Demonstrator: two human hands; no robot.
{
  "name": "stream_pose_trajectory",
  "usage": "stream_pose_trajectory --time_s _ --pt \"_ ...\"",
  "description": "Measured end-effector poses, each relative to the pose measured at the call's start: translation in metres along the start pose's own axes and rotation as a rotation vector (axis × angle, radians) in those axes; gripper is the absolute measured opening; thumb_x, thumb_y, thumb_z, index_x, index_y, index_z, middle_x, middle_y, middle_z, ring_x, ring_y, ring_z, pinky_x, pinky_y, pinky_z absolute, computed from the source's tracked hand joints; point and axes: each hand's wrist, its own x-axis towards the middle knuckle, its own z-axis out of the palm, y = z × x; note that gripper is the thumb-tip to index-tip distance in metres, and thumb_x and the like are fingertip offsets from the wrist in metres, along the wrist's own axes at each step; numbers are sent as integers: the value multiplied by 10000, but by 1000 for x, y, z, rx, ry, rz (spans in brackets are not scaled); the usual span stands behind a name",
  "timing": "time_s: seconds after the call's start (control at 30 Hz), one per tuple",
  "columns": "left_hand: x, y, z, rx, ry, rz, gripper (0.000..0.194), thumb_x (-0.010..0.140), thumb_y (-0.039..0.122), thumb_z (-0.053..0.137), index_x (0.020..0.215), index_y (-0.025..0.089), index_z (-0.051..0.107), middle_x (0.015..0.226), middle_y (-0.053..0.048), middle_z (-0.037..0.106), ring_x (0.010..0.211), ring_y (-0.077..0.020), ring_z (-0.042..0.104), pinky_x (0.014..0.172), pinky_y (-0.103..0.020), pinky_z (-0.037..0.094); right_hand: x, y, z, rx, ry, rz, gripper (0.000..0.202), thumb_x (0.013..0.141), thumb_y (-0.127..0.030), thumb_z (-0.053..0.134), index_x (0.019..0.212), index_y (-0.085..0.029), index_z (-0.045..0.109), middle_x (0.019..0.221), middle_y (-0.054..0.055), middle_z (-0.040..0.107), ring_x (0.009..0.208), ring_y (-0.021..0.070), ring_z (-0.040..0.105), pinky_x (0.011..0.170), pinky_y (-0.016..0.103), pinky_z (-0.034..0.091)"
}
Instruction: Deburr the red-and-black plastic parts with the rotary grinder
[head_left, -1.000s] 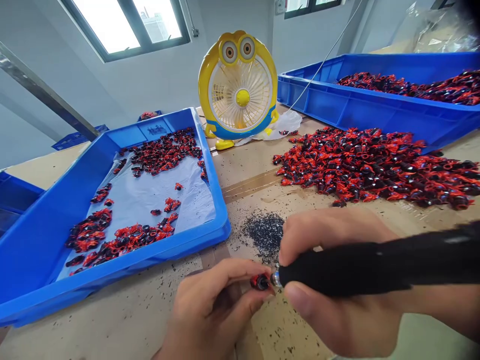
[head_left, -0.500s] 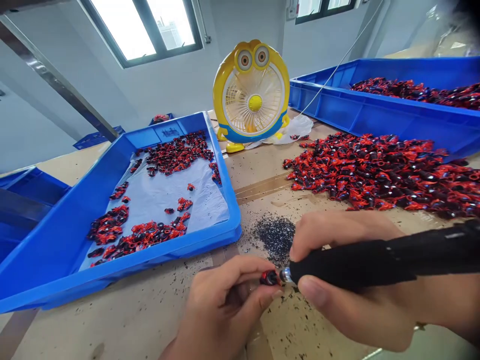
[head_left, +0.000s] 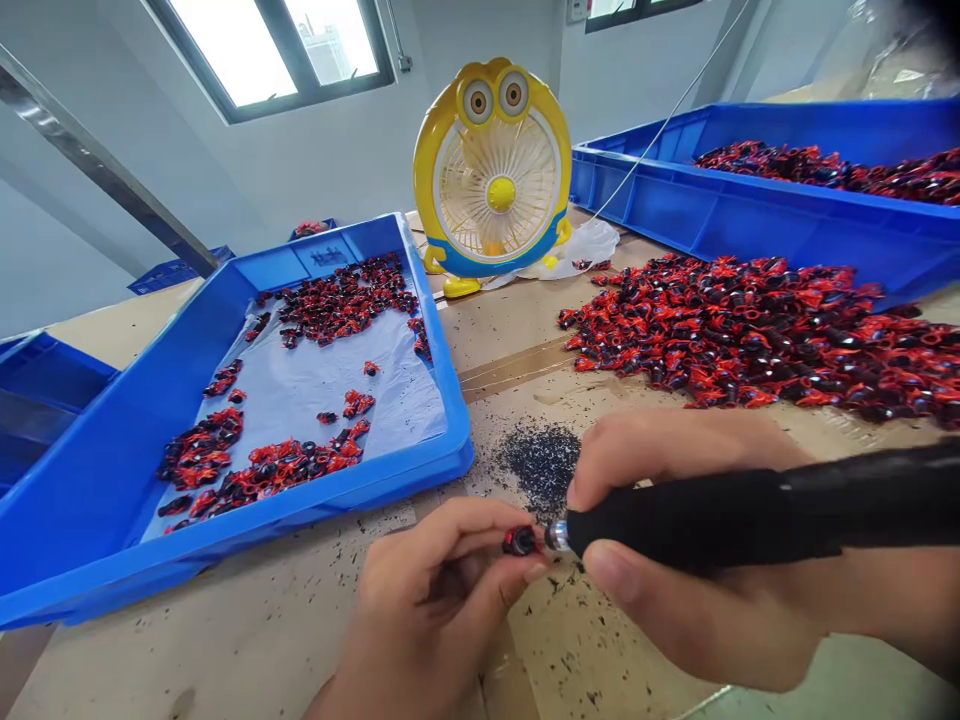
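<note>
Between thumb and fingertips, my left hand (head_left: 442,590) pinches a small red and black part (head_left: 519,541) just above the table. My right hand (head_left: 697,590) is wrapped round a thick black rotary tool (head_left: 675,520) with a silver collet (head_left: 557,535) at its front. The tool lies almost level and points left, its tip right at the part's right end. Whether the tip touches the part or sits inside it, I cannot tell. A patch of black shavings (head_left: 544,460) lies on the table just beyond the hands.
A blue tray (head_left: 457,455) with a white liner and scattered red and black parts stands at left. At right is a heap of such parts (head_left: 750,330) before a larger blue bin (head_left: 645,205). A yellow fan (head_left: 501,195) stands at the back.
The whole view has shifted slightly, so the surroundings sit a little further left and higher. Both hands keep their grips, with the tool's tip still at the part.
</note>
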Motion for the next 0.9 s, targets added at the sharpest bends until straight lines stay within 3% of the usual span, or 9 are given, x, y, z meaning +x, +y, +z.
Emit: stream_pose_trajectory --time_s 0.07,0.17,0.27,0.37,0.63,0.83,0.9 --pt "-1 0 -1 -15 52 -17 311 911 30 826 1080 286 771 943 110 904 760 -52 860 747 -25 623 -1 -3 -4 3 13 21 97 1000 -339 667 965 -252 644 764 -37 703 644 88 677 591 223 538" --pt "-3 0 -1 -50 128 -41 280 916 71 840 1056 303 768 947 106 905 690 -51 839 679 -47 633 -4 -6 -9 27 119 100 273 1092 -515 601 966 -274 628 765 -2 703 651 133 687 545 265 536" --pt "-5 -2 1 -99 117 -66 271 930 123 863 1081 325 765 987 89 908 685 -60 829 638 -70 633 -7 -5 -6 73 239 97 406 1074 -667 548 951 -288 625 733 12 691 625 156 686 462 281 479" --pt "-7 -5 3 -155 77 -79 265 939 129 866 1089 326 770 1007 71 910 707 -67 836 645 -76 631 -10 -4 0 48 225 77 444 1047 -721 554 940 -297 632 748 22 727 664 182 728 476 289 491" --pt "-11 -7 8 -327 64 -176 144 988 198 839 1066 270 742 1014 -2 916 737 -116 846 501 -102 567 -11 -12 -8 56 189 128 373 1010 -656 671 898 -301 672 750 15 752 708 204 756 502 298 500" --pt "-11 -9 8 -325 51 -200 134 1003 241 825 1052 245 700 1033 -54 916 753 -156 851 504 -149 592 -6 -9 -5 55 161 119 426 772 -627 934 966 -288 763 778 58 726 746 264 740 541 350 590" --pt "-11 -9 8 -324 54 -204 147 1000 263 832 1044 246 694 1043 -58 916 757 -162 856 514 -155 606 -6 -10 -6 41 155 112 438 748 -619 952 974 -288 778 782 63 718 775 275 746 561 355 613"
